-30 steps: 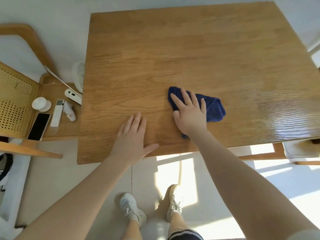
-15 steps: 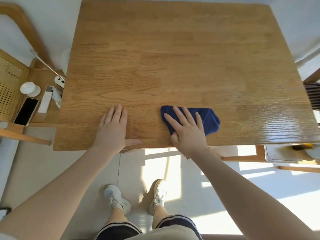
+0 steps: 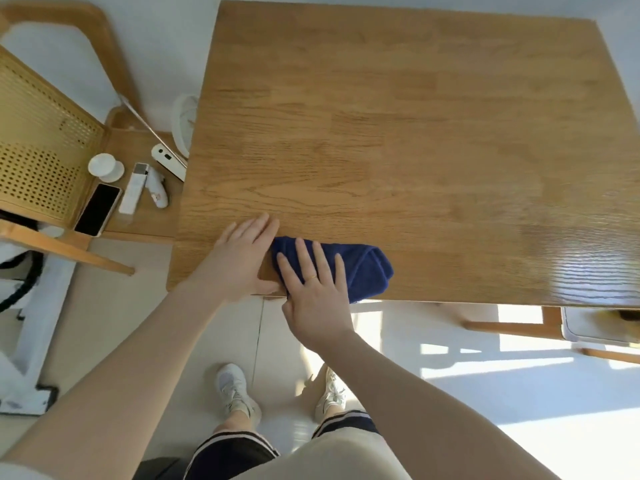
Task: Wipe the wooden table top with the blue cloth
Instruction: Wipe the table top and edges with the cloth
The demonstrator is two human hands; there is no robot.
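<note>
Counter: a wooden counter (image 3: 398, 140) with plain oak grain, bare across nearly its whole top; bright sun glare on the near right part.
Blue cloth: the bunched blue cloth (image 3: 363, 265) lies on the counter at its near edge, left of centre.
Right hand: the right hand (image 3: 311, 289) lies flat on the cloth's left half, fingers spread, a ring on one finger; the grip is open and pressing down, closed round nothing.
Left hand: the left hand (image 3: 239, 258) rests palm down on the wood just left of the cloth, fingertips touching the cloth's end; its grip is open too, the thumb at the counter's edge.
Side shelf: a low wooden shelf (image 3: 138, 216) left of the counter carries a dark phone (image 3: 97, 209), a white remote (image 3: 133, 188) and a small white lidded dish (image 3: 105, 166).
Chair: a cane-backed chair (image 3: 38, 150) stands at the far left.
Floor: a pale tiled floor (image 3: 485, 393) with sunlit patches, the person's white shoes (image 3: 235, 393) below the counter's edge.
</note>
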